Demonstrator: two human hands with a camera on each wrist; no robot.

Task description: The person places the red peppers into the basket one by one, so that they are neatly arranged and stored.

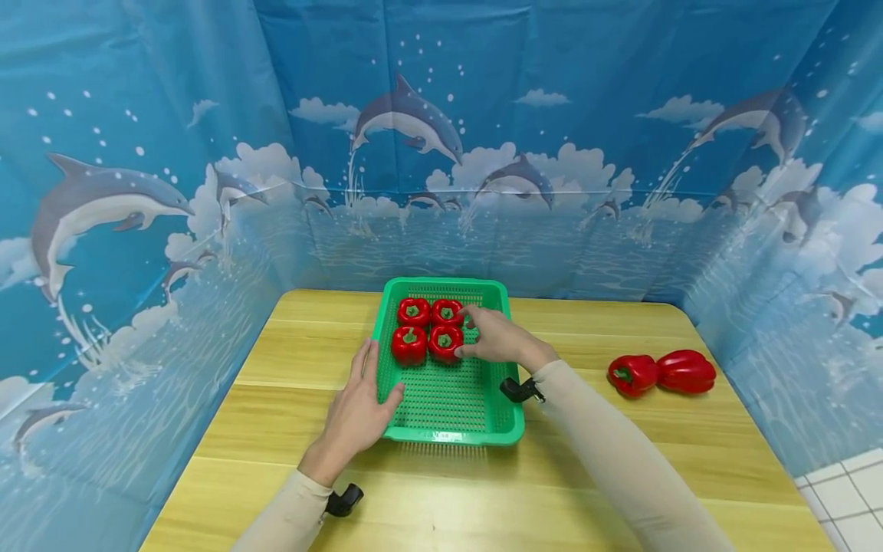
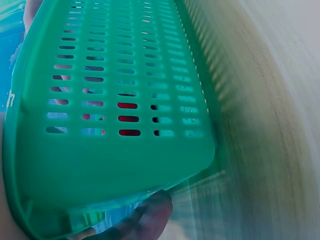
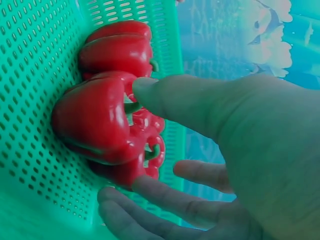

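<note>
Four red bell peppers would exceed my count, so several red bell peppers (image 1: 409, 346) stand stem up, grouped at the back of a green plastic basket (image 1: 448, 438). My right hand (image 1: 498, 336) reaches over the basket's right side with fingers spread. Its thumb is at the front right bell pepper (image 3: 92, 117), beside the stem, and the other fingers lie around the group; exact contact is hard to tell. My left hand (image 1: 360, 410) rests on the basket's left rim, fingers straight, thumb over the inside. In the left wrist view, a dark fingertip (image 2: 159, 202) lies by the basket wall (image 2: 110, 160).
Two more red bell peppers, one with its stem showing (image 1: 631, 375) and one on its side (image 1: 686, 372), lie on the wooden table (image 1: 566, 491) at the right. A blue dolphin-print curtain (image 1: 441, 230) surrounds the table's back and sides.
</note>
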